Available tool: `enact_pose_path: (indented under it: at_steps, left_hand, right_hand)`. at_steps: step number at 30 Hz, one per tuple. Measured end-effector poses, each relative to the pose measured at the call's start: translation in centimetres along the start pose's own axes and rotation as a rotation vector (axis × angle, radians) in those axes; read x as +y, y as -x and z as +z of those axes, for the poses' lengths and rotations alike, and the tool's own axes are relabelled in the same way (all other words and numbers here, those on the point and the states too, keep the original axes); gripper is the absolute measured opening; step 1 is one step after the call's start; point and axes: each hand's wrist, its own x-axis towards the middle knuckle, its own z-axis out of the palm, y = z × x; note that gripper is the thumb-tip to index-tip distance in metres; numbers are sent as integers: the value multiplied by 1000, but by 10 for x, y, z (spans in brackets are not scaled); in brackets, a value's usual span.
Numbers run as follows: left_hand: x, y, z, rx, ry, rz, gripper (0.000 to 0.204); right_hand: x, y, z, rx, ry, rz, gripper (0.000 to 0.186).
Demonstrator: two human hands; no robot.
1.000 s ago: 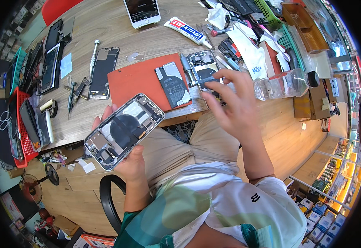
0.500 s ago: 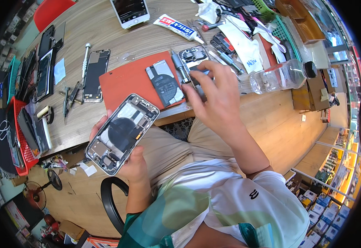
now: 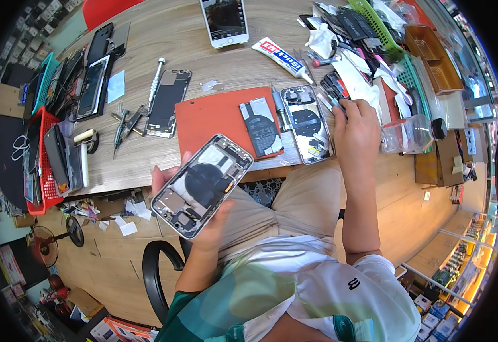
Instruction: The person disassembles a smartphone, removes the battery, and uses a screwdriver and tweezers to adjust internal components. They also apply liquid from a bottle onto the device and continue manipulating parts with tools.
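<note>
My left hand (image 3: 213, 229) holds an opened phone housing (image 3: 200, 187), tilted, its inner side facing up with small parts and a dark round pad inside. On the right, my right hand (image 3: 356, 128) has its fingers closed round a blue-grey screwdriver (image 3: 334, 100), most of which they hide. Left of that hand lies a second opened phone housing (image 3: 307, 125). Beside it, a grey screwdriver (image 3: 281, 108) rests along the edge of a red-brown mat (image 3: 212, 122). A black phone battery (image 3: 261, 127) lies on the mat.
A phone screen (image 3: 169, 102) and a silver screwdriver (image 3: 156, 77) lie left of the mat. Behind it are a glue tube (image 3: 283, 60) and a propped-up white phone (image 3: 224, 25). A clear bottle (image 3: 408, 135) stands right; a red basket (image 3: 47, 171) sits at the left edge.
My right hand has moved right from above the second housing to the blue-grey screwdriver and closed on it. My left hand still holds its housing. The whole view has shifted.
</note>
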Motion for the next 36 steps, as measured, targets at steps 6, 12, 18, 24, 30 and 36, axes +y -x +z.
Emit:
enact_pose_path:
  at_steps: [6,12,18,24,30,36]
  left_hand:
    - [-5,-2,-5,-37,-54,122,142]
    - [-5,-2,-1,-50,-74,140,138]
    - [-8,-4,-3,-58,-36,146,141]
    - [-3,-2,3,17,42,49,138]
    - [-7,-2,-2,-16,50,94,137]
    - [-8,-3,-1,-37,48,91,130]
  right_hand:
    - [-1,-3,2,-22,116,-29,14]
    - [-3,-4,3,35,78,-51,17]
    - [-14,-10,-13,163,-213,-15,21]
    - [-54,5,-62,152,-593,-23,26]
    - [-82,27,-79,54,-824,-190,33]
    - [-116,39,-72,-73,-1018,-299,36]
